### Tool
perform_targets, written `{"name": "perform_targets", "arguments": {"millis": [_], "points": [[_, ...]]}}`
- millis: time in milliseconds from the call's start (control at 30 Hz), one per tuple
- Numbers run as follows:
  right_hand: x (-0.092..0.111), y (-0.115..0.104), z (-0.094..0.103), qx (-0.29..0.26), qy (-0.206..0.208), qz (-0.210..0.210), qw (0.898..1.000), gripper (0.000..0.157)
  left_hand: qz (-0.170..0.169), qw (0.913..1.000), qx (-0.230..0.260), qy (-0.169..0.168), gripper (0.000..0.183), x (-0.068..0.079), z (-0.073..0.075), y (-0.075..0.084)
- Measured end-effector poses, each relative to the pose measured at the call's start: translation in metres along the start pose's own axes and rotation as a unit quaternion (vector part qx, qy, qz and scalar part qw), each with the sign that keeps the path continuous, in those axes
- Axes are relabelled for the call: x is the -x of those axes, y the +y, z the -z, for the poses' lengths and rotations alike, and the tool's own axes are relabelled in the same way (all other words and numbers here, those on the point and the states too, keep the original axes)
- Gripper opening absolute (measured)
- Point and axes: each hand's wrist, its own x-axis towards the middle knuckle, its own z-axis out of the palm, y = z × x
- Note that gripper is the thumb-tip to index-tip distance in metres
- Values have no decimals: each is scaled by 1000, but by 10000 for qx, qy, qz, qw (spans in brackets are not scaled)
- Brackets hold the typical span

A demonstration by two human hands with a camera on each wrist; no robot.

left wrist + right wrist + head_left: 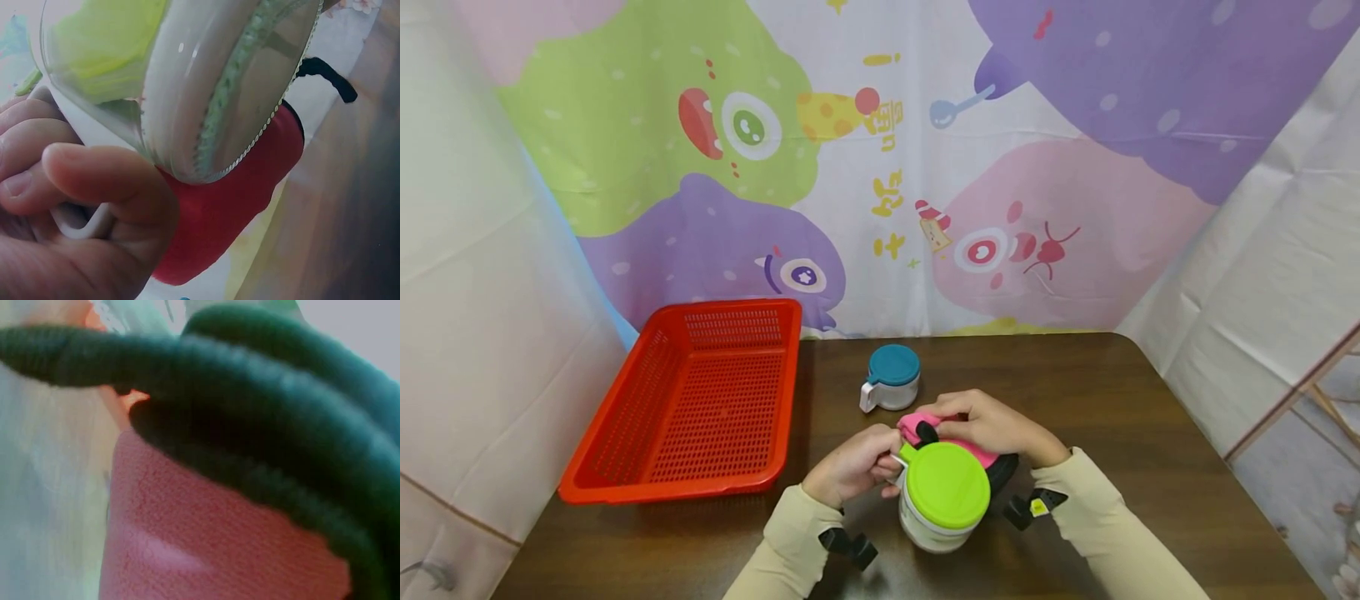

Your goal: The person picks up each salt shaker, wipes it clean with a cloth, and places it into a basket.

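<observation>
My left hand (856,463) grips the handle of a clear jar with a lime-green lid (947,487), fingers curled round it. In the left wrist view, the jar (181,81) looks see-through, with a twisted rim around its base. My right hand (992,423) pinches a pink cloth item with black trim (967,451), just behind the jar. That cloth (212,544) appears textured with thick black edging in the right wrist view; its exact kind is unclear, being partly hidden by the jar. Beyond the hands, a small jar with a blue lid (893,367) stands upright, its handle towards the left.
A red perforated plastic basket (793,375) sits at the left of the dark wooden table (1075,392). Behind the table hangs a printed cartoon curtain (917,292), with pale fabric at both sides.
</observation>
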Motion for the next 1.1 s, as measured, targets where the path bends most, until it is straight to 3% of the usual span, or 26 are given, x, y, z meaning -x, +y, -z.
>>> {"name": "perform_targets", "arguments": {"millis": [533, 1100], "points": [[-1, 4, -4, -111, 47, 190, 9997, 34, 97, 9999, 89, 55, 32, 0, 1, -2], [15, 8, -3, -260, 682, 58, 9973, 34, -169, 9997, 95, 156, 33, 3, 3, -3]]}}
